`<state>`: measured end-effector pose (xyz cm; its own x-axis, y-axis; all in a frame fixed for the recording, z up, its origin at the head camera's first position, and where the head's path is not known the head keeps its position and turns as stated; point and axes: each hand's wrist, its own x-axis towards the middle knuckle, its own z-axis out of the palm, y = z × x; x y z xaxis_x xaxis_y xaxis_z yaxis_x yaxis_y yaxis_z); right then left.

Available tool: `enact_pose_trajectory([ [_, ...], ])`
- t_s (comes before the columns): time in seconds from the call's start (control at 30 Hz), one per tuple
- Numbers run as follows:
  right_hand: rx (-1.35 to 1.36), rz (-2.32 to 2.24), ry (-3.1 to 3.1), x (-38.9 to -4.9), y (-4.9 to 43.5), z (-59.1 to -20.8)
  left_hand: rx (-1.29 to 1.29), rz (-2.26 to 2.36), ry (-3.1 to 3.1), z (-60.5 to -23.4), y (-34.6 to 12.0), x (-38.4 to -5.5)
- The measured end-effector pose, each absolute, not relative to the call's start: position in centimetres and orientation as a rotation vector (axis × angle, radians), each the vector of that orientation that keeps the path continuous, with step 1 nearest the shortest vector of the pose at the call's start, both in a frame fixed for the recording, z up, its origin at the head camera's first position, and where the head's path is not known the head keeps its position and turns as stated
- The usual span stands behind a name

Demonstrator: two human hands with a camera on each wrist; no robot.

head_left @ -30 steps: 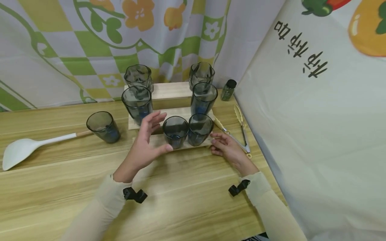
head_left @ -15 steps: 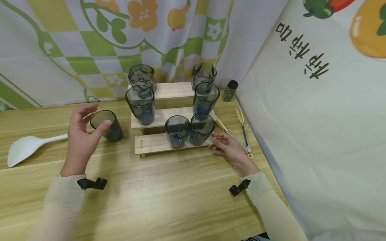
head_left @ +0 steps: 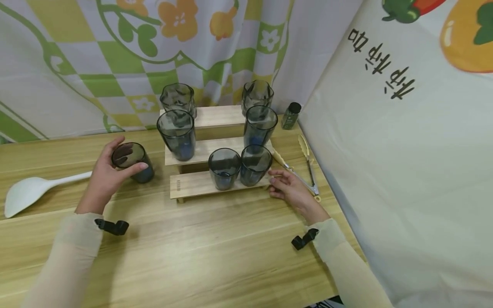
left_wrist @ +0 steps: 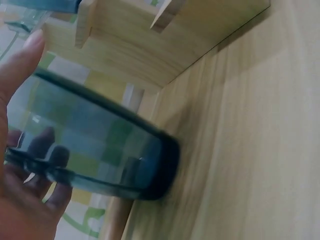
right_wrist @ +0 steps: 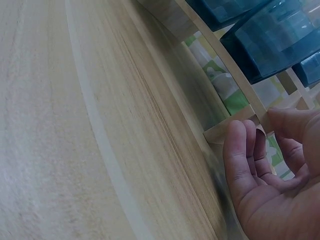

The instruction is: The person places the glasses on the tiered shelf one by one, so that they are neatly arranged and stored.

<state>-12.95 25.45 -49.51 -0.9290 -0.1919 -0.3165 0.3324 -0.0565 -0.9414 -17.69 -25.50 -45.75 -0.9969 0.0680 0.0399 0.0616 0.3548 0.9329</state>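
Note:
My left hand point(head_left: 105, 175) curls round a dark grey glass tumbler point(head_left: 143, 174) standing on the table, left of the rack. In the left wrist view, fingers point(left_wrist: 57, 195) show behind the tumbler point(left_wrist: 100, 135) and the thumb lies along its near side; firm thumb contact is unclear. A three-step wooden rack point(head_left: 192, 185) carries more dark tumblers, two per step. The two on the lowest step, the left one point(head_left: 224, 169) and the right one point(head_left: 255, 166), stand side by side. My right hand point(head_left: 290, 190) holds the right end of that step between thumb and finger.
A white turner point(head_left: 28, 194) lies at the left, its handle running behind the left hand. Right of the rack are tongs point(head_left: 313, 175) and a small black-capped jar point(head_left: 291, 116). A patterned curtain point(head_left: 127, 68) hangs behind; a pale wall sheet point(head_left: 404, 162) borders the right.
My left hand has moved left from the lowest step's tumblers to the separate tumbler and come round it. The right hand stays at the rack's end.

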Motion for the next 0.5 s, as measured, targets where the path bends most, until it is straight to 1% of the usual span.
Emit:
enact_pose_trajectory([
  [0.27, 0.130, -2.039, 1.871, -13.07, 25.49, -49.59, 0.018, 1.871, 2.553, -45.78, -24.97, -16.99],
  [0.5, 0.147, -2.032, 1.874, -13.17, 25.53, -49.56, 0.073, 1.864, 2.517, -46.32, -25.77, -17.49],
])
